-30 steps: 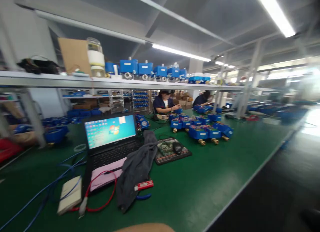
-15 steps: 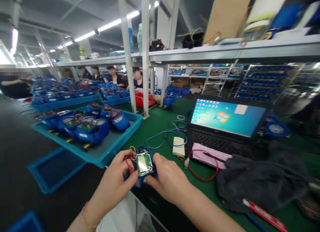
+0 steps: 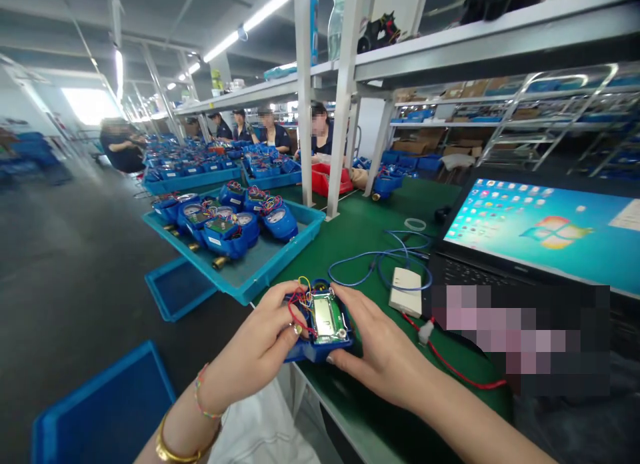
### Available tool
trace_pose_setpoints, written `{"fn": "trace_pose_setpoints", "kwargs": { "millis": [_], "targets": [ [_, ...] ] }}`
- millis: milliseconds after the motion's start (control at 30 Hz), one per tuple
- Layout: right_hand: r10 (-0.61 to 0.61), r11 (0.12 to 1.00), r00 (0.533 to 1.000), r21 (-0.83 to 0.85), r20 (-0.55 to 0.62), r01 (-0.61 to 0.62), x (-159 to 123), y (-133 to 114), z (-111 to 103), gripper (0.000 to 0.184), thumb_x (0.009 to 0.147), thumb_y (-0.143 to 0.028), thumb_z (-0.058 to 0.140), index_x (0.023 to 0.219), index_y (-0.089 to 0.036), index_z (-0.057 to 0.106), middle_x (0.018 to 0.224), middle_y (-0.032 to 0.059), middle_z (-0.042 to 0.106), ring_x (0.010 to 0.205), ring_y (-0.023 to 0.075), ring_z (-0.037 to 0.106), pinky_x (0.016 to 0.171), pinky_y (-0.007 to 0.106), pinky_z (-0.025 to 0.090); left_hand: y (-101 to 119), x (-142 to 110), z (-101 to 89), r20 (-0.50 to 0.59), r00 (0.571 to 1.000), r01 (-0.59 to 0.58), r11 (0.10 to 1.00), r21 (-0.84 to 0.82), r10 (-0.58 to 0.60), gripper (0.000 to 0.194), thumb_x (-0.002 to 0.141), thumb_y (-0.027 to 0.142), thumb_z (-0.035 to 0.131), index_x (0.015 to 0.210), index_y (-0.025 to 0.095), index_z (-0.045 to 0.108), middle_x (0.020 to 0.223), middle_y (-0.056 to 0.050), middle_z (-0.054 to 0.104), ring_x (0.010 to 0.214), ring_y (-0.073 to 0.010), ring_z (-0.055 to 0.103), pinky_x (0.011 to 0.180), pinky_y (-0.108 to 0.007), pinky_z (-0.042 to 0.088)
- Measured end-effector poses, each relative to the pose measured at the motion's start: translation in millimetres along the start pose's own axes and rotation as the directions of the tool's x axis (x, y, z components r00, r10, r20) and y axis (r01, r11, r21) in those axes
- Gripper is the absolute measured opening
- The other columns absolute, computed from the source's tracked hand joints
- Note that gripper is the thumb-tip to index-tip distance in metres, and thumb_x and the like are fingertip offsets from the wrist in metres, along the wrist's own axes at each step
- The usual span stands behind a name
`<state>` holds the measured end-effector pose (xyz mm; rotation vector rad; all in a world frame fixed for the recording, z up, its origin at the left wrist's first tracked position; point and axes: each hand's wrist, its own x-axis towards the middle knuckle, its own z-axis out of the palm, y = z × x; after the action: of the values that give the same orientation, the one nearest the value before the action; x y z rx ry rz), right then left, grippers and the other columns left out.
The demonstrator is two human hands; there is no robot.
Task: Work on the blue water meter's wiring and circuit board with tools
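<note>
Both my hands grip a blue water meter (image 3: pixel 320 331) at the near edge of the green bench. A green circuit board with a small grey display and red, yellow and blue wires sits in its open top. My left hand (image 3: pixel 260 351) wraps the meter's left side, fingers curled by the red wire. My right hand (image 3: pixel 385 351) clasps its right side, with the thumb under the front. A blue tray (image 3: pixel 255 277) holding several more such meters lies just to the left.
An open laptop (image 3: pixel 540 237) stands on the right, with a white box (image 3: pixel 406 292), blue cables and a red wire in front. White shelf posts (image 3: pixel 340 111) rise behind. Empty blue trays (image 3: pixel 100 417) lie on the floor at left. Several people work at benches further back.
My view has swung from the right end of the bench to the left. Both hands came into view holding the meter, which now sits a little higher and more central.
</note>
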<state>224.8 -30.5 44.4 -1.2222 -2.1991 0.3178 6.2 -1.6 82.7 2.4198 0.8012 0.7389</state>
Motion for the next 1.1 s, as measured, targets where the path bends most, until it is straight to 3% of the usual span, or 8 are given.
{"fn": "trace_pose_setpoints", "kwargs": {
  "millis": [233, 467, 567, 733, 900, 1100],
  "targets": [
    [-0.004, 1.0, 0.999, 0.019, -0.046, 0.005, 0.7, 0.9, 3.5, 0.074, 0.073, -0.015, 0.063, 0.137, -0.011, 0.026, 0.136, 0.0193, 0.044, 0.125, 0.0277, 0.042, 0.104, 0.049, 0.04, 0.0, 1.1, 0.8, -0.007, 0.999, 0.039, 0.999, 0.01, -0.039, 0.024, 0.092, 0.01, 0.035, 0.092, 0.02, 0.057, 0.13, -0.005, 0.041, 0.123, -0.014, 0.04, 0.106, -0.026, 0.031],
    [-0.015, 1.0, 0.998, -0.001, -0.055, 0.015, 0.0, 1.9, 4.7, 0.071, 0.075, -0.018, 0.059, 0.136, -0.014, 0.024, 0.134, 0.0192, 0.045, 0.124, 0.028, 0.044, 0.102, 0.051, 0.042, -2.1, -1.2, -1.4, 0.0, 0.998, 0.06, 0.997, -0.051, -0.06, 0.027, 0.093, 0.013, 0.037, 0.101, 0.02, 0.062, 0.132, -0.007, 0.041, 0.126, -0.0167, 0.039, 0.106, -0.031, 0.033],
    [-0.006, 1.0, 0.999, 0.006, -0.052, 0.007, -0.8, 1.8, 5.4, 0.07, 0.076, -0.018, 0.058, 0.137, -0.015, 0.023, 0.135, 0.0179, 0.045, 0.125, 0.0279, 0.043, 0.103, 0.051, 0.041, -0.2, -0.7, -3.4, 0.006, 0.996, 0.087, 0.992, -0.095, -0.087, 0.02, 0.09, 0.017, 0.046, 0.098, 0.019, 0.064, 0.131, -0.008, 0.043, 0.125, -0.0187, 0.041, 0.105, -0.033, 0.034],
    [0.0, 1.0, 0.998, 0.023, -0.061, 0.001, -1.5, 1.0, 6.7, 0.071, 0.076, -0.017, 0.057, 0.137, -0.017, 0.023, 0.136, 0.0175, 0.043, 0.126, 0.028, 0.042, 0.103, 0.051, 0.04, 2.5, 3.2, 1.8, -0.08, 0.982, 0.167, 0.982, -0.085, -0.174, 0.016, 0.087, 0.027, 0.053, 0.085, 0.021, 0.068, 0.123, -0.006, 0.052, 0.117, -0.02, 0.049, 0.099, -0.035, 0.04],
    [0.0, 1.0, 0.997, 0.029, -0.072, 0.003, -1.6, 0.9, 7.1, 0.072, 0.075, -0.017, 0.057, 0.138, -0.016, 0.022, 0.137, 0.0182, 0.042, 0.128, 0.0282, 0.04, 0.104, 0.052, 0.039, 6.0, 9.3, 8.1, -0.225, 0.924, 0.302, 0.951, -0.07, -0.31, 0.02, 0.08, 0.02, 0.052, 0.063, 0.019, 0.062, 0.116, -0.006, 0.059, 0.113, -0.0218, 0.053, 0.095, -0.039, 0.043],
    [0.001, 0.999, 0.998, 0.051, -0.063, 0.002, -0.3, -1.5, 4.9, 0.073, 0.075, -0.015, 0.057, 0.138, -0.017, 0.021, 0.137, 0.0194, 0.043, 0.127, 0.0298, 0.042, 0.103, 0.054, 0.04, 5.6, 9.9, 2.5, -0.18, 0.941, 0.286, 0.958, -0.023, -0.286, 0.021, 0.084, 0.024, 0.048, 0.067, 0.019, 0.061, 0.116, -0.007, 0.058, 0.114, -0.0222, 0.053, 0.095, -0.04, 0.045]
  ]
}}
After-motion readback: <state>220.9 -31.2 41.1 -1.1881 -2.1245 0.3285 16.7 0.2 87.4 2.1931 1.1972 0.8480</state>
